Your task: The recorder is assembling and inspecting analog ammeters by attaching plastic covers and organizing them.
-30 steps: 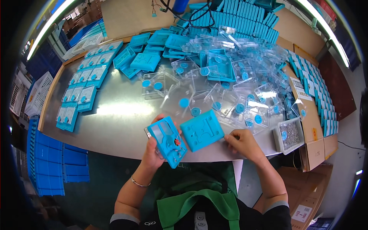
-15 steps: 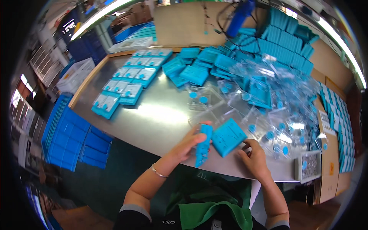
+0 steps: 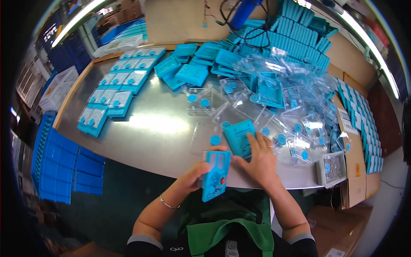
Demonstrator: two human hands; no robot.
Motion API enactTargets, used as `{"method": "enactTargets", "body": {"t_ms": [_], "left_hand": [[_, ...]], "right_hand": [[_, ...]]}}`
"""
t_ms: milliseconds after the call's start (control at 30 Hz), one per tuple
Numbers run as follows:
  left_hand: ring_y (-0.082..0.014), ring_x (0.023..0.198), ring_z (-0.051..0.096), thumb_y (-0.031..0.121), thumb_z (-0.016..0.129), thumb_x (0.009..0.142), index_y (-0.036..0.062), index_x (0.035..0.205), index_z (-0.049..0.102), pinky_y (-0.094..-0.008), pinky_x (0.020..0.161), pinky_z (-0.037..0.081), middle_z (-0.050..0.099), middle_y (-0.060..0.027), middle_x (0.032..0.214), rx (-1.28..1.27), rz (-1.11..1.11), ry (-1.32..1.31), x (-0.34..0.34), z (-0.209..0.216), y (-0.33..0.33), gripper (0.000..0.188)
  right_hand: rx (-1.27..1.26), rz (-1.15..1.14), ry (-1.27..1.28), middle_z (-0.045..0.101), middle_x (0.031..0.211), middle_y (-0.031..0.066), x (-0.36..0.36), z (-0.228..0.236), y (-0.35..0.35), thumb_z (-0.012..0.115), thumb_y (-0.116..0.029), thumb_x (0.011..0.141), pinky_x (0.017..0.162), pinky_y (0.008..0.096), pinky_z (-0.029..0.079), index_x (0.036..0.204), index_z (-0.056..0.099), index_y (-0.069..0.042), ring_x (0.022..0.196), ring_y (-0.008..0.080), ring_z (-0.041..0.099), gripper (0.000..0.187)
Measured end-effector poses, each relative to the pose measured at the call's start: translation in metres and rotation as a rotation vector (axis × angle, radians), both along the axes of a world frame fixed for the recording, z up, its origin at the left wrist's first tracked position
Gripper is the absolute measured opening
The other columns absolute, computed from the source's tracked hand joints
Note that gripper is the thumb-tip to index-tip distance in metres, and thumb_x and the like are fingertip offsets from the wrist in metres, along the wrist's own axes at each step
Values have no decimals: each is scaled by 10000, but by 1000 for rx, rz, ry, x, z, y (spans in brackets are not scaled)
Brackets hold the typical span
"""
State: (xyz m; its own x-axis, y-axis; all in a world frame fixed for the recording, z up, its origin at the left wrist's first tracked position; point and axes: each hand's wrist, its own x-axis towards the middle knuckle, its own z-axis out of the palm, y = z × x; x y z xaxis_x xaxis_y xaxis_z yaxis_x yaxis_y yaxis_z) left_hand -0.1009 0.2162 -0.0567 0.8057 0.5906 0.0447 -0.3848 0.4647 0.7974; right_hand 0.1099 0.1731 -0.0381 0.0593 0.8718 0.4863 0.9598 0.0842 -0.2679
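Observation:
My left hand (image 3: 195,174) grips a turquoise plastic case (image 3: 215,175) at the table's front edge. The case is tilted, its open face showing recesses, small metal-looking parts and a red piece. My right hand (image 3: 262,160) has its fingers over the right side of a second turquoise panel (image 3: 239,138), thumb at its lower corner. That panel leans over clear plastic lids, and raised lines mark its face. Just beyond, clear lids (image 3: 204,103) with round blue knobs lie loose.
Rows of filled turquoise cases (image 3: 117,99) stand at the left. Empty turquoise trays (image 3: 192,75) and stacked ones (image 3: 295,38) fill the back. At the right are a small-parts bin (image 3: 332,169) and a cardboard box (image 3: 355,188) beside more cases. A blue crate (image 3: 55,162) stands off the table's left.
The case in my left hand has turned from edge-on to show its open face. My right hand has moved further over the other panel. The whole view has shifted.

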Motion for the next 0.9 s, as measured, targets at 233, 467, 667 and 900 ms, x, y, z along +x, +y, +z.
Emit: {"method": "enactTargets", "body": {"t_ms": [233,467,667,900], "left_hand": [[-334,1136,526,506,690,703,109,1321,330,-476,949,450,485,-173,1243,-110,136,-84,7,-6,-1,818],[-255,1169,479,324,800,647,145,1344,315,-415,923,462,425,-110,1273,37,221,-119,18,0,-11,868],[-246,1208,445,322,800,671,166,1431,184,-409,968,427,397,-88,1319,20,360,-166,26,9,-23,991],[-234,1249,397,315,810,671,181,1459,115,-404,1021,373,344,-71,1377,91,367,-169,43,4,-30,1059]], "right_hand": [[-233,-53,-17,433,1290,263,13,9,6,771,-310,634,898,453,460,1276,486,-107,1187,449,411,731],[-281,-56,-2,455,1260,250,37,11,16,753,-250,633,901,466,460,1308,456,-166,1194,437,411,742],[-135,220,514,448,1286,225,23,30,-32,767,-243,679,977,430,396,1352,394,-99,1226,401,408,783],[-236,526,775,415,1320,247,-2,12,-73,758,-256,745,990,429,366,1391,324,-37,1197,396,436,809]]}}
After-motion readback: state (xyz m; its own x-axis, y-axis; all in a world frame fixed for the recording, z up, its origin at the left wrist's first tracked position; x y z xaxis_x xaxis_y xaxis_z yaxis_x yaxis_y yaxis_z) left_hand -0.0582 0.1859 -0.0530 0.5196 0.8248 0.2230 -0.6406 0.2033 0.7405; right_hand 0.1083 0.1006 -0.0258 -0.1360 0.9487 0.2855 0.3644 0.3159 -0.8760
